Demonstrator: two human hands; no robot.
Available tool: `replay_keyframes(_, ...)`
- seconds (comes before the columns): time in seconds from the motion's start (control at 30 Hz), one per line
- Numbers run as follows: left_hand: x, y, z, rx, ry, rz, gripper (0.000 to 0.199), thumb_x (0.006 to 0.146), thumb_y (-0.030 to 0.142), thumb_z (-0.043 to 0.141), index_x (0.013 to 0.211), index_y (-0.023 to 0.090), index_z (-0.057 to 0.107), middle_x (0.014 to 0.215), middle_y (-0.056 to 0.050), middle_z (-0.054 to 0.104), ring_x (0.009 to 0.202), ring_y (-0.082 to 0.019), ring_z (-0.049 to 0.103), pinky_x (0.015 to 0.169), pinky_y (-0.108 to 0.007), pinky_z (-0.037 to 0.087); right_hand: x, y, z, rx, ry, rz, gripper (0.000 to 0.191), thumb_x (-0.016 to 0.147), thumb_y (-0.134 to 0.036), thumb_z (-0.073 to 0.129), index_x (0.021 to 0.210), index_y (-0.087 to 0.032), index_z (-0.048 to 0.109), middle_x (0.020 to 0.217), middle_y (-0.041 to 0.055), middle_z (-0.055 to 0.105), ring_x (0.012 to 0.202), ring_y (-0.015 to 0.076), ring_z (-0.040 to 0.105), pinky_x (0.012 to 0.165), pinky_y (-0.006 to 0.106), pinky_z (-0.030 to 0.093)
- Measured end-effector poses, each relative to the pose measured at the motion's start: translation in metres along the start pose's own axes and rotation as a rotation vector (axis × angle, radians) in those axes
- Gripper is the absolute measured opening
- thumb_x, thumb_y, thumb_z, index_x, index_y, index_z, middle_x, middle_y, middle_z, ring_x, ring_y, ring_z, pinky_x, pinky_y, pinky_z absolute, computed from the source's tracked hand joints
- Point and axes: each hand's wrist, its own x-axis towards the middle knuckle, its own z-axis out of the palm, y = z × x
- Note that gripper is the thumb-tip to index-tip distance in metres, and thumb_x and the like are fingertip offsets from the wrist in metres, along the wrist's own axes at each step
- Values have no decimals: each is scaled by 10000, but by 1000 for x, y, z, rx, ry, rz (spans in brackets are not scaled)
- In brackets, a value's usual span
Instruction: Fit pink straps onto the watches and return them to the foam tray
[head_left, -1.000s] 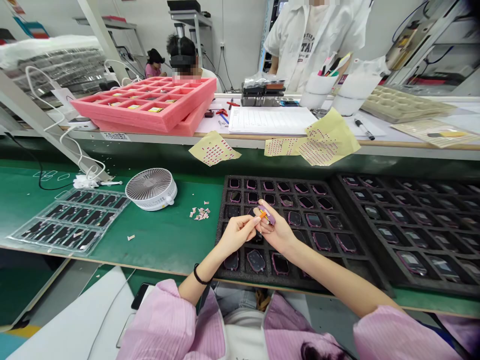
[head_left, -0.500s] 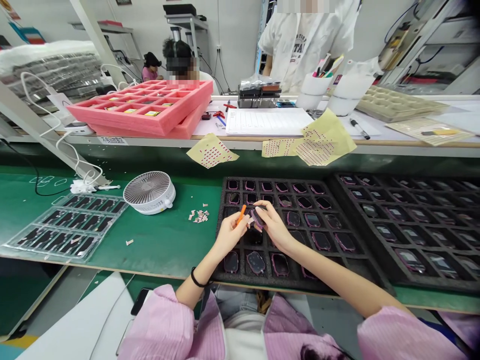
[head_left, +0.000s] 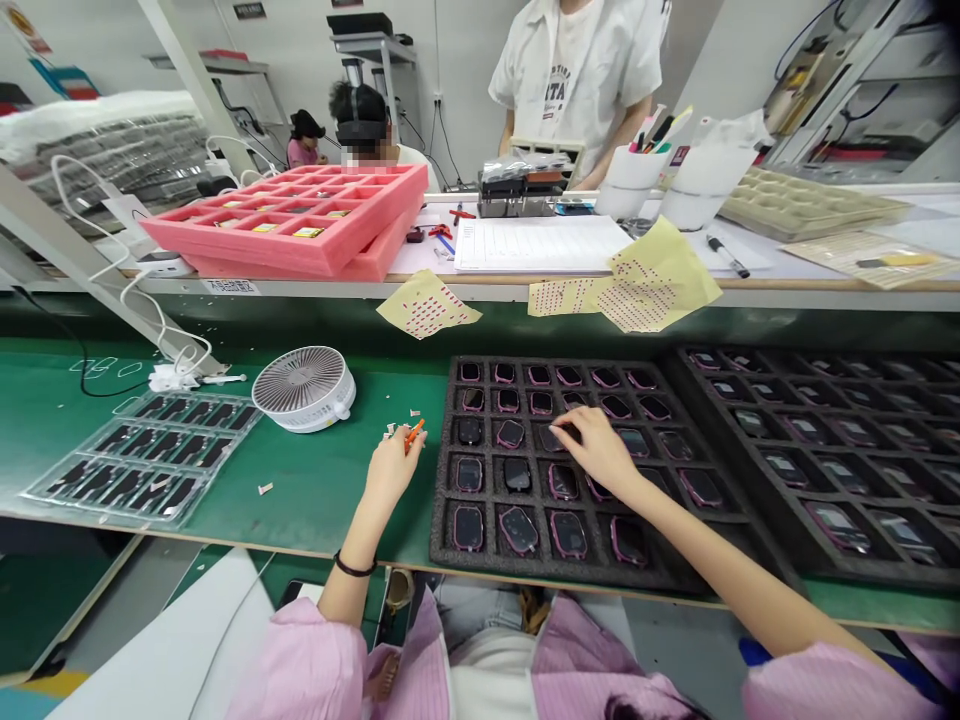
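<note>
My left hand [head_left: 390,465] is closed round a slim orange tool [head_left: 413,436], beside a small pile of pale pieces [head_left: 390,431] on the green bench. The tool's tip is too small to make out. Over the near black foam tray [head_left: 442,545], my right hand [head_left: 596,445] has its thumb and curled fingers at a smartwatch body [head_left: 556,437] in a cell; it partly hides this piece. A smartwatch body [head_left: 511,433] with a purple frame lies in the cell to its left. Several more with dark screens fill cells around it.
A second black tray [head_left: 757,470] stands at the right. Left of the pile are a white fan [head_left: 304,388] and a clear plastic sheet of dark parts [head_left: 142,455]. Pink foam trays [head_left: 292,225] and yellow sticker sheets [head_left: 660,280] are on the shelf; a person [head_left: 574,90] stands behind.
My hands have parted. The left moved left with the orange tool to the pale pieces. The right let go of a smartwatch body, now in its cell, and moved right to another.
</note>
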Motion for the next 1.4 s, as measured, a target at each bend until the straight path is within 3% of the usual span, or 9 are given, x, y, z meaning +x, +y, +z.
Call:
replay_keyframes(0.2, -1, 3, -6, -157, -69, 73, 269, 974, 262, 364, 1013, 166, 613, 886, -80, 709, 812, -220, 657, 670, -266, 394, -5, 35, -22, -477, -7, 25, 338, 938, -382, 413, 791, -187, 648, 889, 177, 587, 913, 343, 550, 742, 446, 488)
replay_keyframes(0.33, -9, 20, -7, -236, -64, 163, 310, 962, 343, 373, 1059, 206, 634, 742, -31, 653, 669, -187, 585, 599, -255, 343, 1, 42, -30, -203, -97, -25, 352, 902, -510, 482, 772, -221, 634, 845, 109, 612, 862, 278, 592, 768, 400, 498)
replay_keyframes(0.53, -29, 49, 2, -591, -259, 319, 359, 954, 417, 347, 926, 178, 614, 626, 28, 486, 595, -129, 456, 590, -229, 336, 4, 32, -39, 379, -161, 190, 446, 757, -641, 624, 798, -197, 608, 747, 47, 706, 405, 96, 421, 418, 257, 365)
replay_keyframes(0.63, -37, 68, 8, -733, -410, 400, 367, 954, 432, 345, 922, 171, 600, 622, 45, 433, 573, -109, 407, 580, -214, 332, 4, 23, -33, 525, -51, 235, 459, 734, -644, 650, 781, -190, 602, 685, 60, 700, 454, 136, 522, 452, 277, 427)
replay_keyframes(0.77, -43, 84, 10, -629, -399, 437, 352, 953, 414, 359, 926, 184, 624, 609, 44, 437, 560, -111, 396, 558, -216, 303, 4, 22, -31, 340, 12, 115, 446, 746, -641, 636, 822, -202, 647, 813, 91, 699, 713, 224, 641, 557, 318, 484)
replay_keyframes(0.97, -44, 81, 12, -616, -416, 425, 363, 948, 425, 374, 905, 180, 639, 578, 50, 406, 536, -110, 359, 527, -212, 285, -5, 41, -50, 142, -304, -2, 438, 741, -536, 685, 1052, -228, 673, 1086, 102, 697, 988, 277, 629, 738, 364, 501)
replay_keyframes(1.07, -43, 83, 12, -630, -422, 436, 349, 945, 413, 386, 899, 178, 640, 590, 48, 419, 542, -106, 365, 530, -210, 287, 0, 45, -48, 103, -328, 6, 323, 835, -458, 579, 1006, -208, 692, 1036, 104, 713, 944, 258, 643, 744, 360, 505)
replay_keyframes(1.23, -44, 83, 12, -629, -441, 432, 342, 946, 406, 390, 908, 174, 639, 599, 46, 421, 544, -103, 358, 523, -207, 278, 18, 45, -35, 44, -301, -7, 164, 770, -261, 609, 874, -182, 708, 794, 72, 708, 691, 210, 649, 698, 347, 514)
replay_keyframes(1.4, -45, 74, 14, -669, -430, 406, 364, 943, 438, 393, 914, 173, 640, 601, 47, 410, 544, -102, 340, 512, -203, 266, 14, 49, -36, 25, -240, -3, 258, 790, -188, 533, 973, -159, 712, 844, 97, 721, 724, 214, 666, 708, 344, 518)
